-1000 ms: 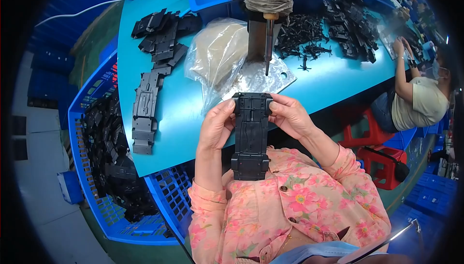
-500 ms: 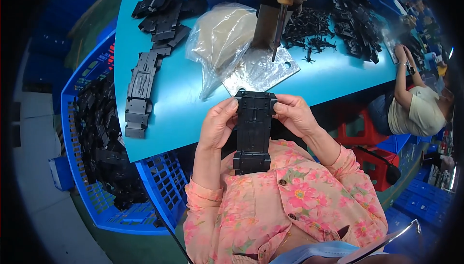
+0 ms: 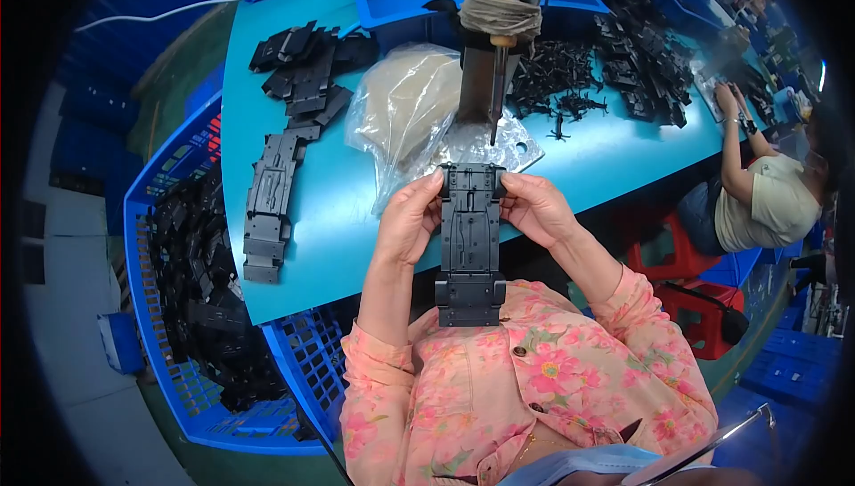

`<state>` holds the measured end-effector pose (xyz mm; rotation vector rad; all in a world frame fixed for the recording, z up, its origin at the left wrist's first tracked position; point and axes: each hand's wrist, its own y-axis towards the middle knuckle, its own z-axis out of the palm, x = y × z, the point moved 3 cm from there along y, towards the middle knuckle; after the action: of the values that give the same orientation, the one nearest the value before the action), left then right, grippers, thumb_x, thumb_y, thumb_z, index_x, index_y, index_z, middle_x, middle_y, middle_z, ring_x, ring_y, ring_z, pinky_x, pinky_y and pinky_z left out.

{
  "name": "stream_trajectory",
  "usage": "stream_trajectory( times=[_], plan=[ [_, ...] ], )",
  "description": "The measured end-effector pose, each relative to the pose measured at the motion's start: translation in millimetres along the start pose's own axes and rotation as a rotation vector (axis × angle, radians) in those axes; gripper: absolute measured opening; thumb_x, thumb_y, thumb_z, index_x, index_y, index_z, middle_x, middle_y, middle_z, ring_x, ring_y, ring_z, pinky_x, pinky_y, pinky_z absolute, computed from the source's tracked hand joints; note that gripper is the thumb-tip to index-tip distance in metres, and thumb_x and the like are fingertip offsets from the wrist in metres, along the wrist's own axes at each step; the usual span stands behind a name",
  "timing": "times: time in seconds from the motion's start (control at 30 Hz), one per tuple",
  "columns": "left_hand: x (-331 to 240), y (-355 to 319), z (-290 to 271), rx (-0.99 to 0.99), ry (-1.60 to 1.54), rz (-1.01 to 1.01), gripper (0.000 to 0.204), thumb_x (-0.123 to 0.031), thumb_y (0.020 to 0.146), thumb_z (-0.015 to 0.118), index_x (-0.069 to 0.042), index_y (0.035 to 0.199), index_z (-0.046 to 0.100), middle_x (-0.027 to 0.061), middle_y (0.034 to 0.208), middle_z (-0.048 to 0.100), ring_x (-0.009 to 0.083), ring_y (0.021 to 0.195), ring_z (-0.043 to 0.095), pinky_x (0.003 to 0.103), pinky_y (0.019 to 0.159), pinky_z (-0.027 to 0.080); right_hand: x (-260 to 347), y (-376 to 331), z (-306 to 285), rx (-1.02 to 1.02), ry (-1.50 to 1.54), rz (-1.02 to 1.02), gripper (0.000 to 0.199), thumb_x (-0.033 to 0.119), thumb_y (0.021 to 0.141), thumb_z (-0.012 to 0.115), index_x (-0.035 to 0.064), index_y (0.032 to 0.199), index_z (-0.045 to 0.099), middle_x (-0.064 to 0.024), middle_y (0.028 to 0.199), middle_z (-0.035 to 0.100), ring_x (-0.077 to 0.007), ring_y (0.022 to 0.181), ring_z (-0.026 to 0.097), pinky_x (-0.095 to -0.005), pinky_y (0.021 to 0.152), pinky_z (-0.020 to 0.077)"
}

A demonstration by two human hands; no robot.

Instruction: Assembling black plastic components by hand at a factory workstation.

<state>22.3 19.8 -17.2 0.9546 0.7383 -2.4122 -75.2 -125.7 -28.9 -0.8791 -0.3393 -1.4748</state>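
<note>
In the middle of the frame, the part (image 3: 470, 235) shows its grooves more clearly than half a second earlier. The left hand (image 3: 408, 221) and right hand (image 3: 541, 208) clamp its top corners between thumbs and fingers, its length extending below them; it is black, long and stepped.

The person wears a peach-coloured shirt (image 3: 445, 397) printed with pink flowers and green leaves, dark round buttons (image 3: 519, 352) down the front and a stitched seam on the left chest. Its sleeves (image 3: 637, 299) end well above the bare left hand (image 3: 411, 219) and right hand (image 3: 536, 208). At the near edge shows a light-blue mask (image 3: 588, 464).
</note>
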Motion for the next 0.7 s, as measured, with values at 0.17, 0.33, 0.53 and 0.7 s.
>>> stream_trajectory(
  times=[0.17,0.33,0.53,0.7],
  plan=[
    [-4.6,15.4,2.2,-0.032,-0.013,-0.005,0.024,-0.026,0.085,0.053,-0.004,0.092,0.059,0.0023,0.081,0.061,0.0079,0.069,0.056,0.021,0.062,0.045,8.3,6.9,0.0,-0.023,0.023,-0.01,0.023,0.02,0.085,0.052,0.0022,0.099,0.057,-0.0076,0.094,0.06,-0.0149,0.085,0.057,-0.0304,0.078,0.0446],
    [-12.1,19.6,5.1,-0.008,0.006,-0.009,0.025,-0.028,0.085,0.054,-0.004,0.09,0.059,0.0021,0.078,0.06,0.0076,0.067,0.055,0.021,0.059,0.045,16.9,8.5,1.2,0.018,-0.002,-0.045,0.023,0.02,0.085,0.052,0.0019,0.098,0.058,-0.0071,0.093,0.061,-0.0144,0.083,0.057,-0.0291,0.076,0.0447],
    [-16.9,21.6,7.6,0.002,0.023,-0.006,0.026,-0.029,0.085,0.054,-0.004,0.089,0.059,0.0015,0.076,0.06,0.007,0.065,0.055,0.021,0.058,0.045,21.6,10.4,3.5,0.029,-0.015,-0.063,0.022,0.02,0.085,0.054,0.0014,0.097,0.058,-0.0061,0.09,0.061,-0.0128,0.08,0.057,-0.0269,0.072,0.0451],
    [-18.2,21.2,7.4,0.013,0.025,-0.003,0.026,-0.029,0.085,0.054,-0.004,0.089,0.058,0.0016,0.077,0.06,0.0068,0.065,0.055,0.021,0.058,0.045,21.7,11.6,2.7,0.027,-0.036,-0.071,0.022,0.019,0.085,0.052,0.0017,0.097,0.058,-0.0067,0.091,0.061,-0.0127,0.081,0.057,-0.027,0.073,0.0448]
  ],
)
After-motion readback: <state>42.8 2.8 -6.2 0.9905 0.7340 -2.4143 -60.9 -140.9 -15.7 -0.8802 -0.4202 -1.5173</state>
